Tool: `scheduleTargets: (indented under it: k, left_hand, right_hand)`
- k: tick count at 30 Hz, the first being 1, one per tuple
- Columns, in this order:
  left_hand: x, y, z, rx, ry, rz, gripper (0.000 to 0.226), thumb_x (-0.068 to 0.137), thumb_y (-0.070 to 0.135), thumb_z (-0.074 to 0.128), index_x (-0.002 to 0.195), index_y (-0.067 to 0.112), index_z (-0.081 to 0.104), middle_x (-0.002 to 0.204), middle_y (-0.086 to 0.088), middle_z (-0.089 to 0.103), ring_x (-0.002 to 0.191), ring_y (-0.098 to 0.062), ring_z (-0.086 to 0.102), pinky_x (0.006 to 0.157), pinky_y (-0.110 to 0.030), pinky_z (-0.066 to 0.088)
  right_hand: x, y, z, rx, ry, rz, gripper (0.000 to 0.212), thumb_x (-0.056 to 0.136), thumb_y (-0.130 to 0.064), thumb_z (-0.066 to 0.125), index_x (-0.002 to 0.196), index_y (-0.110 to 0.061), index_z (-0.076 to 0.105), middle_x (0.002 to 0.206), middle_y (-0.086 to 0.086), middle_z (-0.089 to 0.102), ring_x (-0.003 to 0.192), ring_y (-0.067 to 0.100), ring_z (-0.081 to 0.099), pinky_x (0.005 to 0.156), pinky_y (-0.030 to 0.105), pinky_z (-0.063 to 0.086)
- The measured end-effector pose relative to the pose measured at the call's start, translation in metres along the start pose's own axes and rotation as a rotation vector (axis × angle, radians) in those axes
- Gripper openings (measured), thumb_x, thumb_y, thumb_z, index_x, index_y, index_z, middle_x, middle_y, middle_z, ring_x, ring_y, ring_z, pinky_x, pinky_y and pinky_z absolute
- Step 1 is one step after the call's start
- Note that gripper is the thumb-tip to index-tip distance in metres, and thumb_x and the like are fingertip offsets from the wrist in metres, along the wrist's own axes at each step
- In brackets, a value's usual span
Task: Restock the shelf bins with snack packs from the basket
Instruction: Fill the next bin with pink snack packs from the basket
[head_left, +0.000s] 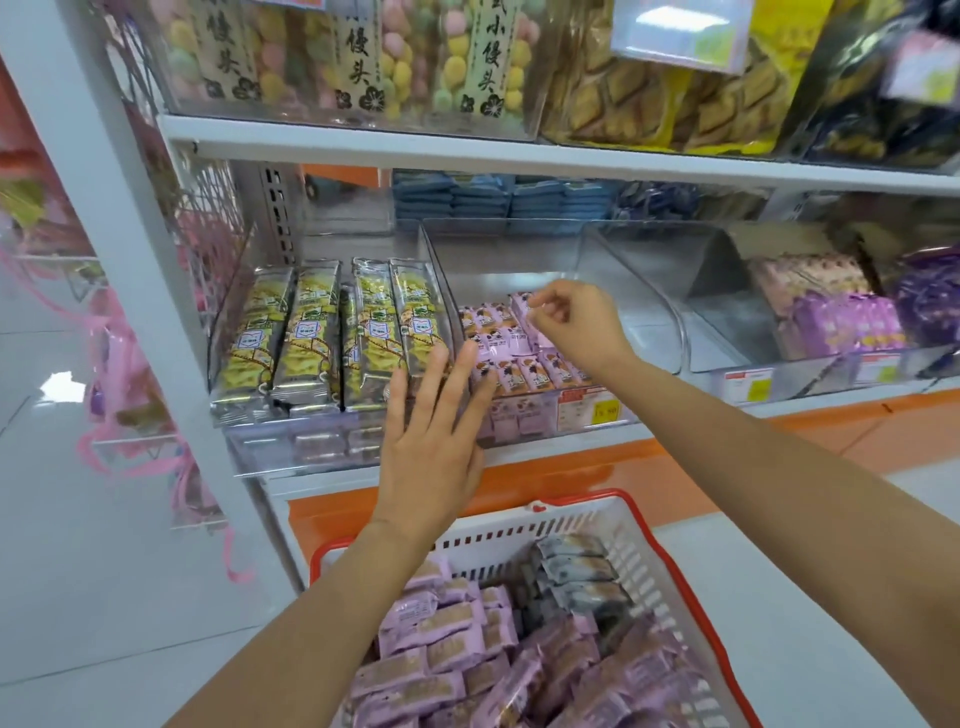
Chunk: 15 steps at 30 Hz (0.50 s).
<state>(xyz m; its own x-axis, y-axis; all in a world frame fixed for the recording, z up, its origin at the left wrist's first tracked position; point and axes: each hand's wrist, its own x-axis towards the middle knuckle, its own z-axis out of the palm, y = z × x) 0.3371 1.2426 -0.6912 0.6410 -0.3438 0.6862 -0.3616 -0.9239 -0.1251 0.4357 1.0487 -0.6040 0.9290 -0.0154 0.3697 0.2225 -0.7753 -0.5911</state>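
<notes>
A white basket with a red rim (641, 540) sits at the bottom, filled with several pink snack packs (441, 639) and a few grey ones (576, 577). On the shelf above, a clear bin (524, 249) holds several small pink packs (511, 358) in rows. My left hand (434, 431) is spread flat with straight fingers, its fingertips against the bin's front left corner. My right hand (576, 325) hovers over the pink packs in the bin with loosely curled fingers; I see nothing held in it.
Left of that bin, a clear bin of long yellow-green cracker packs (332, 332). To the right stand a clear bin with nothing in it (654, 291) and a bin of purple packs (841, 317). Price tags (592, 410) line the shelf edge. The upper shelf (519, 156) overhangs.
</notes>
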Motion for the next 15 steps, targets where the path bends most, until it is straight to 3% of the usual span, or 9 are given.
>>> scheduleTargets:
  k: [2, 4, 6, 8, 11, 15]
  left_hand:
    - [-0.009, 0.006, -0.001, -0.044, 0.025, 0.034, 0.063, 0.089, 0.027, 0.039, 0.150, 0.015, 0.035, 0.163, -0.010, 0.013, 0.150, -0.031, 0.010, 0.122, -0.050, 0.004]
    - [-0.023, 0.012, 0.001, -0.101, 0.050, 0.071, 0.055, 0.086, 0.025, 0.041, 0.140, 0.015, 0.042, 0.150, -0.011, 0.030, 0.139, -0.032, 0.028, 0.113, -0.047, 0.018]
    - [-0.041, 0.016, 0.005, -0.131, 0.028, 0.121, 0.050, 0.080, 0.024, 0.048, 0.129, 0.013, 0.049, 0.134, -0.012, 0.039, 0.123, -0.033, 0.038, 0.102, -0.046, 0.027]
    - [-0.059, 0.015, 0.013, -0.128, -0.078, 0.194, 0.051, 0.071, 0.021, 0.066, 0.119, 0.008, 0.057, 0.126, -0.014, 0.048, 0.115, -0.034, 0.042, 0.096, -0.045, 0.031]
    - [-0.085, 0.010, 0.028, -0.130, -0.343, 0.174, 0.062, 0.061, 0.018, 0.079, 0.119, 0.007, 0.061, 0.119, -0.013, 0.058, 0.111, -0.032, 0.047, 0.094, -0.041, 0.034]
    - [-0.114, 0.004, 0.046, -0.074, -0.564, 0.095, 0.081, 0.059, 0.028, 0.088, 0.130, 0.002, 0.060, 0.134, -0.016, 0.057, 0.123, -0.036, 0.049, 0.102, -0.048, 0.032]
  right_hand:
    - [-0.026, -0.014, -0.009, 0.108, 0.000, -0.056, 0.004, 0.089, -0.012, 0.067, 0.092, -0.012, 0.069, 0.081, 0.002, 0.064, 0.064, 0.002, 0.052, 0.065, 0.019, 0.047]
    - [-0.055, -0.025, -0.016, 0.205, -0.007, -0.105, 0.002, 0.089, -0.008, 0.065, 0.088, -0.010, 0.065, 0.080, 0.002, 0.063, 0.062, 0.000, 0.050, 0.060, 0.015, 0.045]
    - [-0.083, -0.028, -0.017, 0.292, -0.035, -0.114, 0.004, 0.089, -0.006, 0.065, 0.086, -0.007, 0.062, 0.078, 0.008, 0.062, 0.061, 0.004, 0.050, 0.058, 0.020, 0.045]
    - [-0.110, -0.023, -0.010, 0.328, -0.079, -0.100, 0.007, 0.089, -0.009, 0.066, 0.086, -0.005, 0.061, 0.075, 0.012, 0.061, 0.060, 0.013, 0.050, 0.057, 0.027, 0.045]
    - [-0.147, -0.003, 0.012, 0.321, -0.172, -0.047, 0.008, 0.090, -0.013, 0.066, 0.086, -0.007, 0.062, 0.070, 0.001, 0.059, 0.059, 0.006, 0.048, 0.057, 0.020, 0.042]
    - [-0.185, 0.034, 0.052, 0.200, -0.322, 0.029, 0.008, 0.090, -0.018, 0.067, 0.092, -0.011, 0.064, 0.074, -0.006, 0.061, 0.065, 0.008, 0.056, 0.061, 0.020, 0.046]
